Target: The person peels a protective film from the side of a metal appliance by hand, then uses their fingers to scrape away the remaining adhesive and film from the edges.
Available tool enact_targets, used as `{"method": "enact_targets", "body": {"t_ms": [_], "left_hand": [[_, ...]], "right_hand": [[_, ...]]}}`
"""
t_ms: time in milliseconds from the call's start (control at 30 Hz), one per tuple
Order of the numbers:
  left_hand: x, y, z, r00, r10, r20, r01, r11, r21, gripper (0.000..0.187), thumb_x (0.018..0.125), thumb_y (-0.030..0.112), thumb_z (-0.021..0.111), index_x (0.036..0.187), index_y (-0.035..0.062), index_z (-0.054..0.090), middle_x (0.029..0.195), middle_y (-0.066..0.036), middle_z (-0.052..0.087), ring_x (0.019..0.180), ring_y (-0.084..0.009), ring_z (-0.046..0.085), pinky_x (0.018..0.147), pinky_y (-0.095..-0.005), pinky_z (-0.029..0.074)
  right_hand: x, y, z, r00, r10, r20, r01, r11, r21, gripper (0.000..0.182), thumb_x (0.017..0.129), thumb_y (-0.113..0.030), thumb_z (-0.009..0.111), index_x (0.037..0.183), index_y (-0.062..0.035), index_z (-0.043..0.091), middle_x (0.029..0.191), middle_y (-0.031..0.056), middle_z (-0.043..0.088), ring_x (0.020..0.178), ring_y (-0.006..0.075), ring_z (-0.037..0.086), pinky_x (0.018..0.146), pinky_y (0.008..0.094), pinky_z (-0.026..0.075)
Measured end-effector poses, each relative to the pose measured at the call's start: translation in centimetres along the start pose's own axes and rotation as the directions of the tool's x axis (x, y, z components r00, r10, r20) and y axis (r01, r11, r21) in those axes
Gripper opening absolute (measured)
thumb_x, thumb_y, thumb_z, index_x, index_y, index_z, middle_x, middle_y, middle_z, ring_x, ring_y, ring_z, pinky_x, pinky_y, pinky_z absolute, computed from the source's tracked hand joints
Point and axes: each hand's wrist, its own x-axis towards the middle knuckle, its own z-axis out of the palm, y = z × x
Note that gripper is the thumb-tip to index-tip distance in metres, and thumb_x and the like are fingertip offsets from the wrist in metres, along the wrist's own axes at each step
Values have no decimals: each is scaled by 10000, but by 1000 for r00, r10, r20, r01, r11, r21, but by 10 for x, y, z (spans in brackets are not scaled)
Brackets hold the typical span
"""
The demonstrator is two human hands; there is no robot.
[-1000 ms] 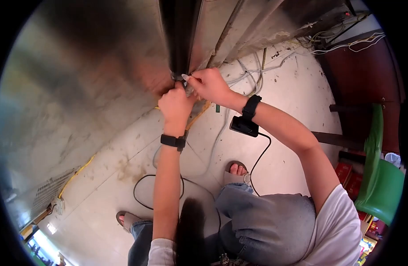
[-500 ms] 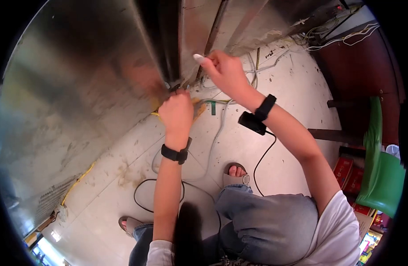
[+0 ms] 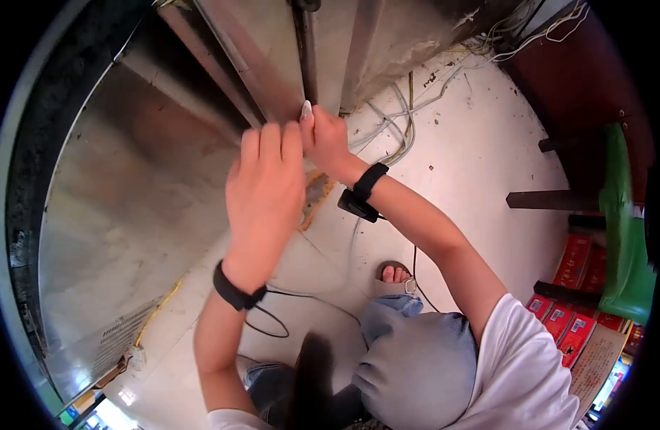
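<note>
My left hand [image 3: 267, 197] is raised in front of the stained metal cabinet [image 3: 129, 186], its back towards me. Its fingers are together and bent away from me, so the tips and anything in them are hidden. Right beside it, my right hand [image 3: 328, 145] is closed in a fist at the foot of the upright metal posts [image 3: 310, 61]. A pale, shiny tip shows at its thumb; whether this is the nail or a small object I cannot make out. What the fist holds, if anything, is hidden. Both wrists wear black straps.
Grey cables [image 3: 398, 125] lie on the dirty tiled floor [image 3: 466, 172] beyond my right hand. A thin black cable [image 3: 272, 331] loops near my legs. On the right stand a green plastic chair [image 3: 627, 265], a dark red cabinet [image 3: 573, 93] and red boxes [image 3: 577, 261].
My left hand has risen from low by the cabinet's foot and is nearer to me. My right hand has moved left and down, next to it. The view has shifted, showing more of the cabinet's left edge.
</note>
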Motion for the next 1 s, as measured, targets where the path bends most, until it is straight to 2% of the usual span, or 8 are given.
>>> {"method": "enact_targets", "body": {"t_ms": [133, 233, 300, 433, 533, 633, 767, 1000], "left_hand": [[26, -17, 13, 975, 205, -86, -164, 925, 343, 215, 663, 125, 561, 867, 87, 504, 804, -18, 397, 754, -153, 445, 630, -239, 391], [25, -14, 15, 980, 158, -123, -121, 956, 267, 251, 661, 110, 560, 906, 74, 519, 826, -22, 417, 773, -168, 453, 634, -271, 391], [20, -10, 13, 993, 79, -89, -67, 988, 136, 334, 667, 69, 547, 999, 54, 511, 898, -54, 454, 841, -213, 463, 711, -307, 395], [4, -7, 11, 986, -11, -169, 7, 1000, -27, 347, 704, 38, 519, 1051, 48, 510, 936, -83, 497, 877, -256, 490, 741, -343, 411], [-14, -2, 15, 994, -98, -53, 91, 989, -118, 305, 729, 39, 503, 1033, 46, 520, 906, -92, 517, 841, -266, 517, 710, -353, 440], [-22, -3, 33, 982, -166, 86, 158, 983, 94, 268, 723, 50, 517, 990, 38, 536, 860, -98, 532, 802, -265, 539, 670, -351, 464], [-21, -1, 58, 988, -127, 85, 109, 975, 193, 137, 636, 52, 573, 743, 60, 487, 737, -74, 512, 720, -228, 545, 612, -309, 470], [-24, -1, 80, 949, -208, 238, 182, 975, 127, 175, 707, 46, 519, 881, 34, 522, 825, -119, 543, 787, -280, 555, 640, -363, 480]], "right_hand": [[3, 6, -9, 990, -126, 63, 123, 991, 45, 153, 765, -64, 549, 679, -47, 424, 544, 122, 459, 476, 301, 489, 436, 373, 387], [8, 5, -15, 901, -382, 204, 369, 924, 100, 138, 657, -68, 593, 683, -57, 458, 567, 94, 472, 502, 270, 509, 447, 360, 404], [4, -14, -12, 779, -618, 103, 588, 778, 220, 177, 533, -94, 609, 670, -67, 500, 615, 61, 494, 543, 243, 530, 466, 344, 429], [-22, -50, 6, 895, -443, -57, 428, 815, 391, 145, 598, -95, 615, 631, -57, 478, 596, 85, 507, 521, 258, 528, 455, 345, 424], [-29, -28, -21, 959, -129, 252, 110, 990, 87, 204, 690, -153, 627, 638, -55, 456, 565, 98, 510, 488, 271, 523, 434, 355, 416], [-29, -10, -24, 958, 250, 140, -253, 968, 0, 263, 761, -225, 617, 661, -56, 442, 539, 100, 502, 459, 285, 512, 419, 373, 408], [-32, -5, -1, 987, 149, 57, -145, 987, -74, 280, 769, -252, 623, 702, -58, 433, 567, 109, 501, 483, 298, 516, 429, 381, 408], [-33, -11, 22, 990, 67, -126, -92, 975, -200, 210, 801, -147, 540, 658, -64, 409, 553, 92, 432, 507, 262, 455, 470, 362, 338]]}}
